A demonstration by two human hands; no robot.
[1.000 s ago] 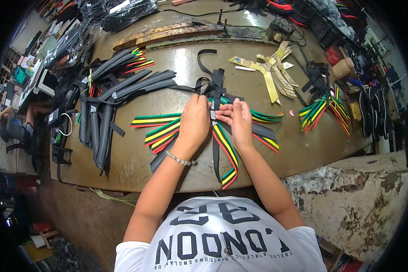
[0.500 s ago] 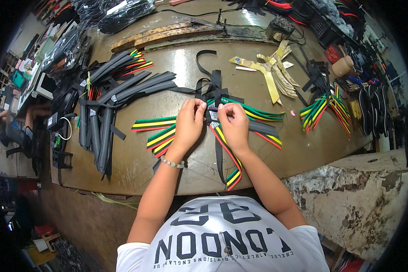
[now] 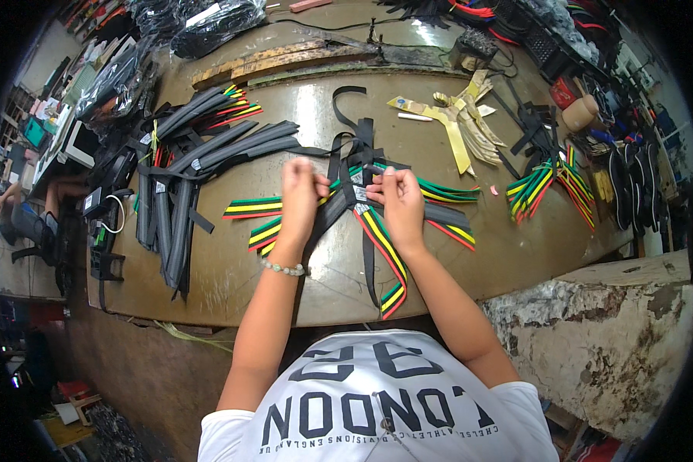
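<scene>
My left hand (image 3: pixel 303 194) is raised above the left part of a bundle of striped straps (image 3: pixel 256 206), green, yellow and red. Its fingers are curled together and slightly blurred; what they hold, if anything, is hidden. My right hand (image 3: pixel 397 199) pinches a small dark rod-shaped object (image 3: pixel 374 169) over the bundle's middle. Right by its fingertips, a white printed label (image 3: pixel 359 194) lies where the straps cross. Black webbing (image 3: pixel 363 137) rises from that crossing and curls away, and one striped strap (image 3: pixel 385 254) runs down toward the table's near edge.
Grey padded straps (image 3: pixel 179 208) are piled on the left of the table (image 3: pixel 231 292). At the right are yellowish strip pieces (image 3: pixel 462 127), a white stick (image 3: pixel 415 117) and another striped bundle (image 3: pixel 545 181). Wooden boards (image 3: pixel 277 58) lie at the back.
My hands have moved apart from the crossing of the straps. The left shifted left and its fingers curled in; the right stayed near the label, the dark object showing more clearly.
</scene>
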